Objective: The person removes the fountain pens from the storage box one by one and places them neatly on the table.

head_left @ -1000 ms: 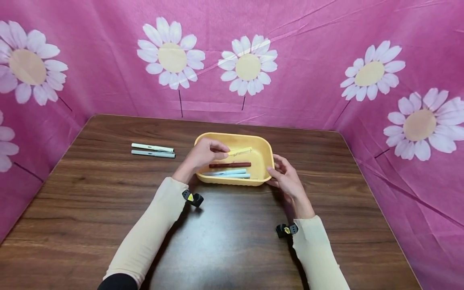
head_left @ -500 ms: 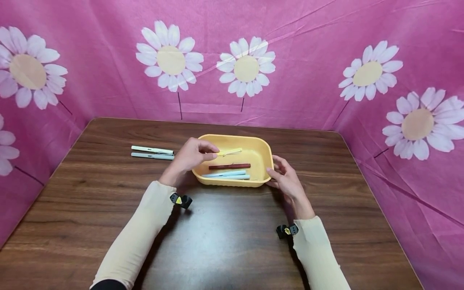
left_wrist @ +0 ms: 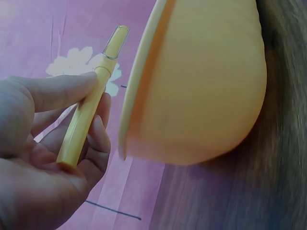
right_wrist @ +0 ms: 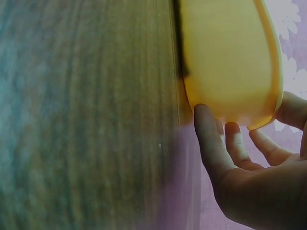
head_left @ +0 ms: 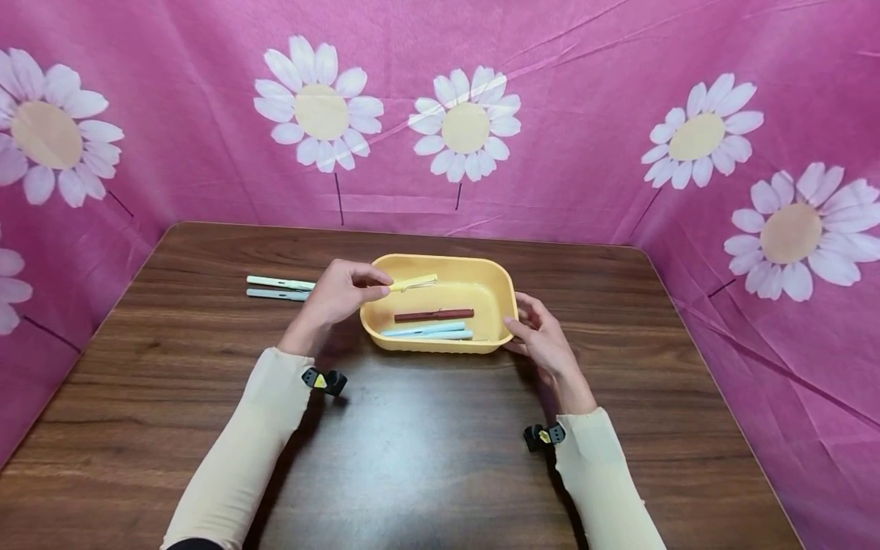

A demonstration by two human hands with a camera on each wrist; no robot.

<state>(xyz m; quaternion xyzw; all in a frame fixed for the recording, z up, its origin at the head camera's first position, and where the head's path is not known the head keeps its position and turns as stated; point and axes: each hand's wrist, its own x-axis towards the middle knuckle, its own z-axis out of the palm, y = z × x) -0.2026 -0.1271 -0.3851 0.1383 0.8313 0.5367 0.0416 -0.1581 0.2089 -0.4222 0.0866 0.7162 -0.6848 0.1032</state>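
Note:
My left hand (head_left: 335,296) pinches a yellow pen (head_left: 416,283) by one end, thumb against fingers. In the left wrist view the pen (left_wrist: 85,117) slants across the fingers, its clip end pointing up. This hand is at the left rim of a yellow plastic basket (head_left: 493,302), and the pen reaches over the inside. At the basket's right end, my right hand (head_left: 548,344) holds the wall, thumb on the rim and fingers around the outside. Inside the basket lie a dark red pen (head_left: 435,315) and, nearer the front wall, light blue pens (head_left: 433,329).
Left of the basket, a pale whitish-green pen (head_left: 275,282) and a grey-blue pen (head_left: 275,294) lie side by side on the brown wooden table (head_left: 412,458), their right ends hidden behind my left hand. A pink flowered cloth (head_left: 564,153) hangs around the table's back and sides.
My left hand has moved left with the yellow pen, from over the basket's inside to its left rim. My right hand stays at the right end.

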